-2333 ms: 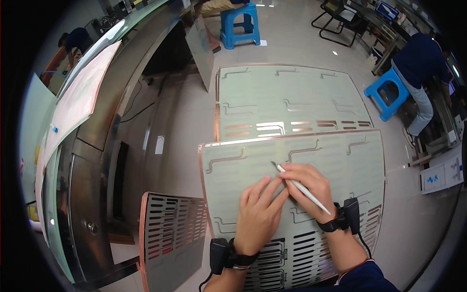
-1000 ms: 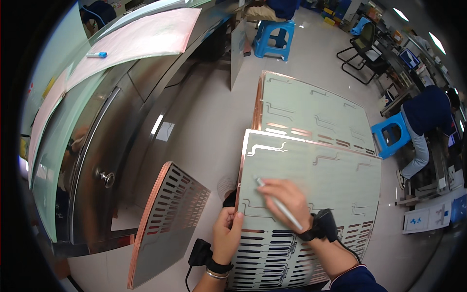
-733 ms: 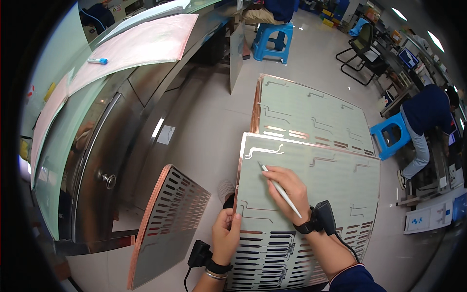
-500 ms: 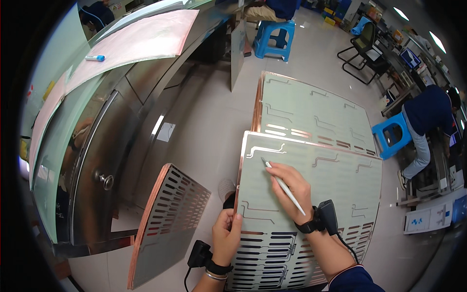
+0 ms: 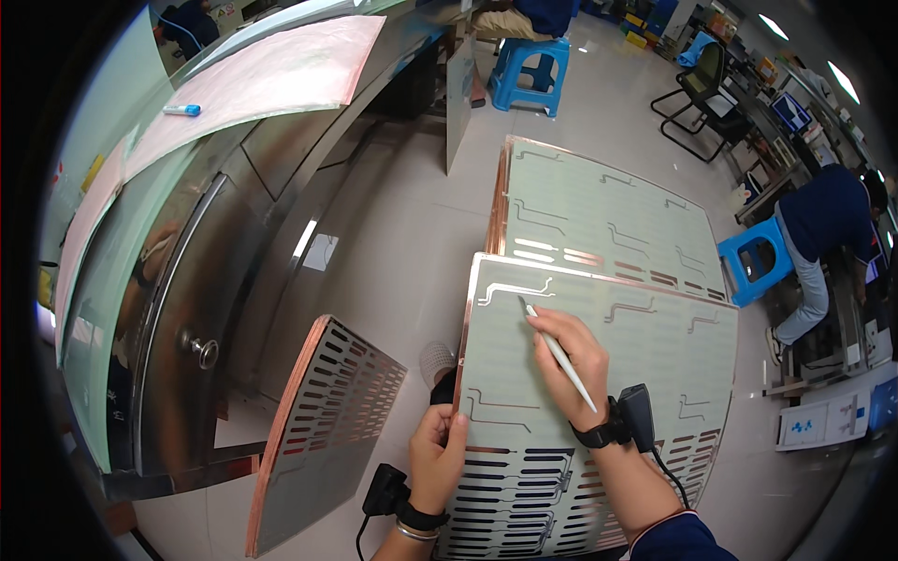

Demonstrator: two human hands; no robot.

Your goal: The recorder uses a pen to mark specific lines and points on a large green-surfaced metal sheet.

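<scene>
A pale green circuit board panel (image 5: 571, 360) with copper edges and dark and shiny track shapes is tilted in front of me. My right hand (image 5: 572, 360) holds a slim white craft knife (image 5: 572, 376) like a pen. Its dark pointed tip is close to the shiny bent track (image 5: 514, 290) near the panel's upper left corner; whether it touches the surface I cannot tell. My left hand (image 5: 438, 449) grips the panel's left edge, thumb on the face and fingers curled at the side.
Behind stands a stack of similar panels (image 5: 608, 201). Another stack (image 5: 323, 421) leans at the left, beside a metal cabinet (image 5: 201, 309). A marker (image 5: 182, 110) lies on a pink sheet (image 5: 271, 70). At the right, a person (image 5: 823, 220) bends near a blue stool (image 5: 756, 257).
My right hand and the knife have shifted slightly to the right along the shiny track. The left hand stays on the panel's edge.
</scene>
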